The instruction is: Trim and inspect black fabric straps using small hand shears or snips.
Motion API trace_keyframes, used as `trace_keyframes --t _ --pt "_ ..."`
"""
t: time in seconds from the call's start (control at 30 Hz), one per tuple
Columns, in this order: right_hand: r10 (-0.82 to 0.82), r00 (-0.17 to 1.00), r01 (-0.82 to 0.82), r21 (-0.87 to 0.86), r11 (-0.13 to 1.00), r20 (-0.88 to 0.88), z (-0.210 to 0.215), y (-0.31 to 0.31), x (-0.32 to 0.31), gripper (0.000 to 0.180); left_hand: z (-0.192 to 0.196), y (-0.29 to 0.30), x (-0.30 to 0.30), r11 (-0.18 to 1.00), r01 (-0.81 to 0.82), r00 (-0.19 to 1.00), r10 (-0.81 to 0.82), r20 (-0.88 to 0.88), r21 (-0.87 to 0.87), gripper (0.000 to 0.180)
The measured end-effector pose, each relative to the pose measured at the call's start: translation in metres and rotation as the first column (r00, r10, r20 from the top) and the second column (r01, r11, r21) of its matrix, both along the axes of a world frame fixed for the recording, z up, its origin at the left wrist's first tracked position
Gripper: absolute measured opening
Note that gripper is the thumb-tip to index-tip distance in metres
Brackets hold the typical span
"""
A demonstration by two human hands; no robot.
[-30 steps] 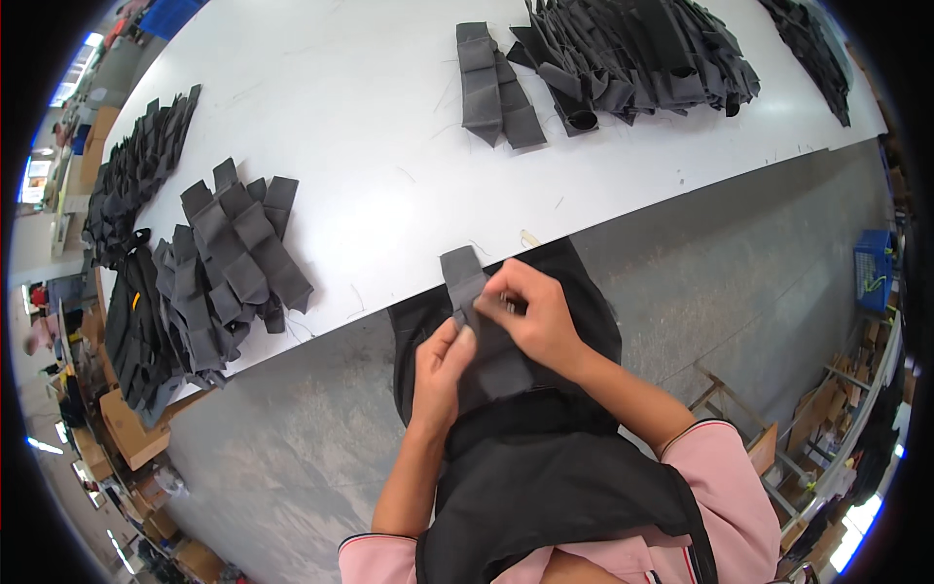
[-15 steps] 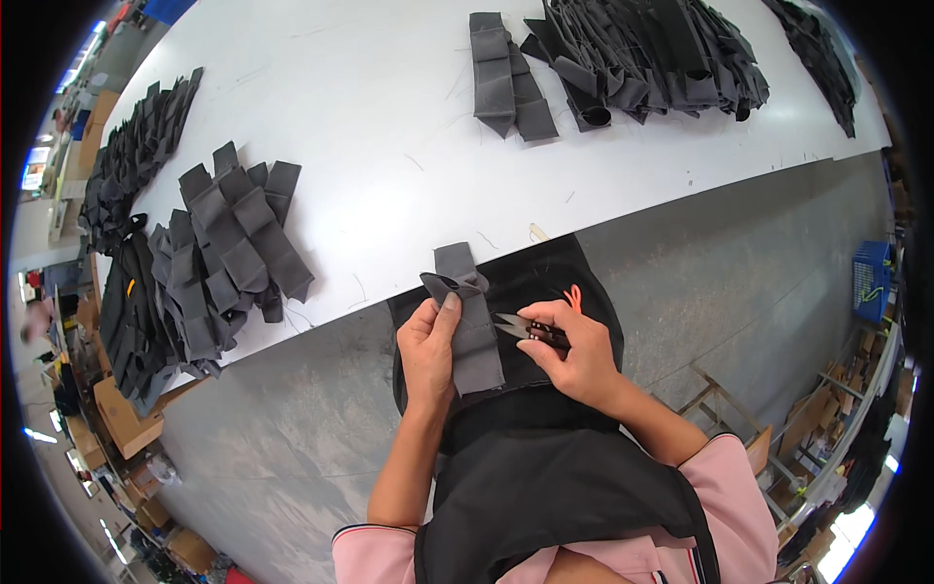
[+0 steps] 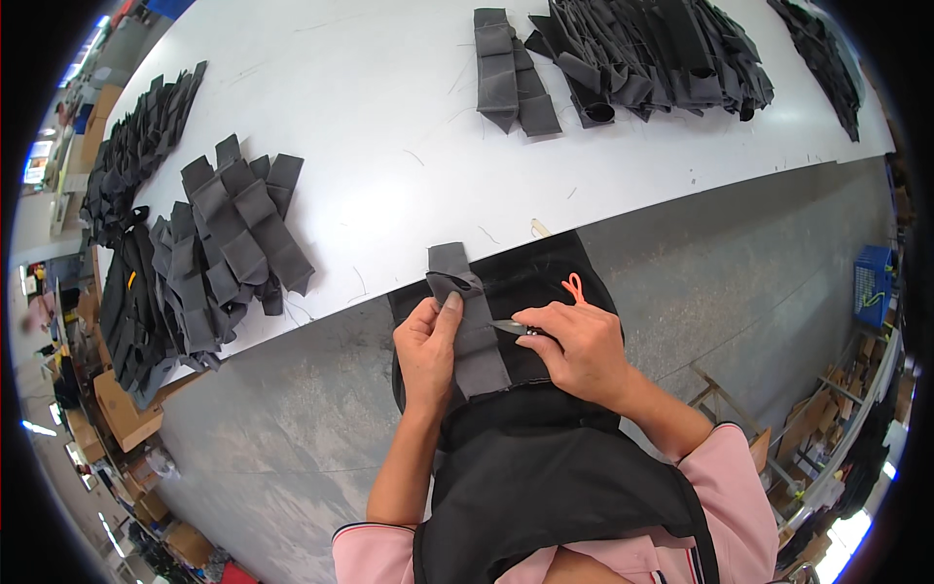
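Since the preceding frame, the right hand (image 3: 589, 355) has turned over the small scissors (image 3: 510, 327), whose blades now appear drawn together. At far left, a cardboard box (image 3: 125, 417) sits beyond the white table (image 3: 370, 146), its contents hidden. Three heaps of dark cloth (image 3: 243, 209) lie at that end, one bearing an orange patch. The left hand (image 3: 423, 358) pinches one gray strip (image 3: 479, 348) at its fold, above the black apron (image 3: 564, 477). The scissors, gripped by the right thumb and fingers, point at the strip's right edge; one orange loop (image 3: 574, 286) shows beyond. Two loose strips (image 3: 496, 73) adjoin a large heap (image 3: 671, 63); another heap (image 3: 822, 58) lies farther right. One blue basket (image 3: 873, 282) holds something yellow-green.
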State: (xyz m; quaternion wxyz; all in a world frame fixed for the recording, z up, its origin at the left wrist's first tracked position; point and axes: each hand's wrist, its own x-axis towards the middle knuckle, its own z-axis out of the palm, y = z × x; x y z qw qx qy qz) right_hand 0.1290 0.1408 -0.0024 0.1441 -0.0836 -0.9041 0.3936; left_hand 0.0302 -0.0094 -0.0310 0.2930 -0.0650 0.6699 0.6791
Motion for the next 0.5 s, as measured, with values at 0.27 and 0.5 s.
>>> trace_keyframes --t 0.27,0.5 --pt "0.014 0.998 -0.016 -0.04 0.999 -0.059 0.003 -0.001 0.0 0.024 -0.001 -0.001 -0.001 0.999 0.012 0.999 -0.013 -0.031 -0.034 0.025" --pt "0.169 0.986 -0.166 0.17 0.971 -0.006 0.007 0.002 -0.006 0.028 0.005 -0.005 -0.002 0.998 0.059 0.996 -0.061 -0.06 -0.036 0.023"
